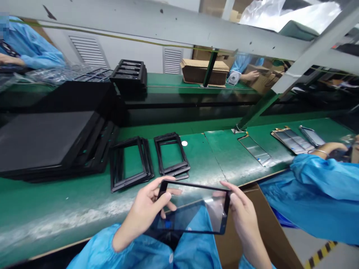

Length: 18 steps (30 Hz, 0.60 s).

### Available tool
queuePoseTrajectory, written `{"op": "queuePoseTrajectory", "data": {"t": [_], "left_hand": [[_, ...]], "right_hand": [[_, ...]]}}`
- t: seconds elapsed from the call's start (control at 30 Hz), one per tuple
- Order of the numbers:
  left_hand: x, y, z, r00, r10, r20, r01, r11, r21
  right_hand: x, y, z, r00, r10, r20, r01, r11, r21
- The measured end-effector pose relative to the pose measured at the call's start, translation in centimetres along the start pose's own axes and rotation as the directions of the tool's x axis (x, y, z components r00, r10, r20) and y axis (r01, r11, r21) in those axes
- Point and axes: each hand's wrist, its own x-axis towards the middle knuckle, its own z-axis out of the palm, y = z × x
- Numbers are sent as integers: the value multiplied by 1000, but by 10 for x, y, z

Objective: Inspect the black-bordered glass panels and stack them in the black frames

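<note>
Between my two hands I hold a clear glass touch panel with a black border (193, 231), tilted in front of my blue smock. My left hand (151, 203) grips its left end, the thumb on the near face and fingers seen behind the glass. At the right end, my right hand (242, 205) pinches the upper corner between thumb and fingers. Just beyond the panel on the green bench lie two small stacks of black rectangular frames, a left stack (146, 160) and a right stack (183, 164).
Large black trays (42, 138) are piled at the left. A thin clear panel (254, 150) and a stack of similar panels (294, 140) lie to the right, near a co-worker's blue sleeve (325, 179). A slanted post (258, 108) rises from the bench. An open cardboard box (266, 228) stands below the edge.
</note>
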Motion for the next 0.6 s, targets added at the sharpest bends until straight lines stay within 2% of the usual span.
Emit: {"op": "queuePoseTrajectory", "data": {"t": [0.07, 0.13, 0.2, 0.23, 0.27, 0.33, 0.37, 0.4, 0.43, 0.5, 0.53, 0.6], "left_hand": [[1, -2, -3, 1000, 3, -19, -2, 1000, 20], [2, -3, -7, 999, 31, -17, -30, 996, 86], [3, -2, -9, 986, 161, -32, -148, 957, 248], [3, 0, -9, 962, 269, -36, -237, 897, 374], [4, 3, -8, 921, 389, -11, -329, 794, 511], [6, 14, -6, 824, 549, 139, -467, 520, 715], [7, 20, -4, 792, 563, 237, -514, 404, 757], [9, 27, -3, 778, 542, 318, -545, 331, 770], [11, 33, -2, 780, 501, 374, -563, 302, 769], [14, 44, -2, 819, 388, 423, -555, 344, 758], [16, 46, -3, 843, 320, 431, -533, 403, 743], [19, 43, -4, 896, 191, 401, -433, 580, 690]], "right_hand": [[-6, -3, 8, 998, 60, -11, -59, 993, 104], [-10, -7, 17, 997, 67, -22, -63, 987, 148], [-12, -12, 22, 999, 50, -20, -46, 989, 138], [-13, -13, 23, 999, 41, -14, -39, 991, 126], [-14, -14, 24, 999, 36, -8, -35, 993, 113], [-16, -15, 27, 999, 34, 0, -34, 995, 96], [-17, -16, 28, 999, 36, 3, -36, 995, 91], [-18, -16, 29, 999, 38, 7, -39, 995, 89], [-18, -16, 29, 999, 41, 14, -42, 995, 86], [-17, -17, 29, 998, 48, 44, -51, 996, 78], [-15, -16, 28, 997, 55, 62, -60, 995, 79], [-10, -13, 26, 993, 78, 90, -90, 987, 134]]}}
